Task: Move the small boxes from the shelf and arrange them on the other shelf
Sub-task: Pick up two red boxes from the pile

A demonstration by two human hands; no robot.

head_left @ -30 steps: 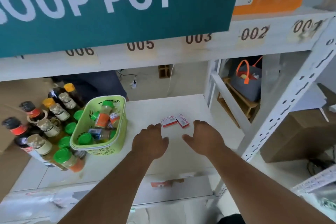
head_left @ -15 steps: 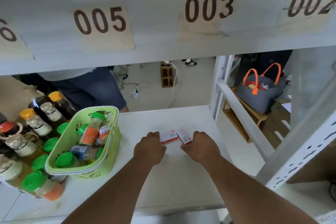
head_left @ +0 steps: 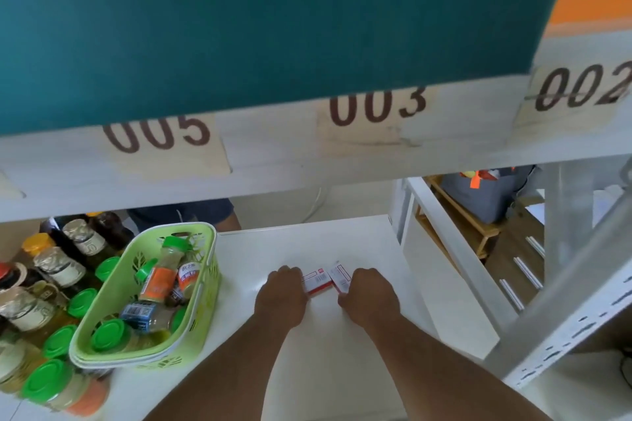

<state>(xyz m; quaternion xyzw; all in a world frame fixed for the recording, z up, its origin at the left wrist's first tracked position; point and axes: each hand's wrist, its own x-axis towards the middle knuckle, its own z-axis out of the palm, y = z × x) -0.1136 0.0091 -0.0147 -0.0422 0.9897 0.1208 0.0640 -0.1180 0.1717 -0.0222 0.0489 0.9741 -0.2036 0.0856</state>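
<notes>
Two small red-and-white boxes lay flat on the white shelf board [head_left: 342,369], side by side and touching at their inner corners, well to the right of the green plastic basket [head_left: 113,304]. The left box [head_left: 317,281] sat squarely; the right box [head_left: 339,275] was turned at a slight angle to it.

The left hand [head_left: 282,299] rested knuckles-up against the left box's near-left edge, its fingers curled down over that edge and gripping the box. The right hand [head_left: 369,297] met the right box in the same way, fingers curled over its near-right side and holding it. The fingertips themselves were hidden under the knuckles, so how far they wrapped could not be told. Both forearms reached in from the near edge of the board.

The basket stood on the same board and held several spice jars with green lids [head_left: 108,335] and one with an orange label [head_left: 158,284]. Left of the basket stood dark sauce bottles [head_left: 85,243] and more green-lidded jars [head_left: 44,383], crowded together. Above the basket ran the white front rail of the upper shelf [head_left: 273,161], bearing number labels 005, 003 and 002, with a teal carton [head_left: 256,17] resting on it. Far right of the basket, beyond the shelf's upright post, a grey bag with orange trim [head_left: 485,195] sat on a low wooden stand.
</notes>
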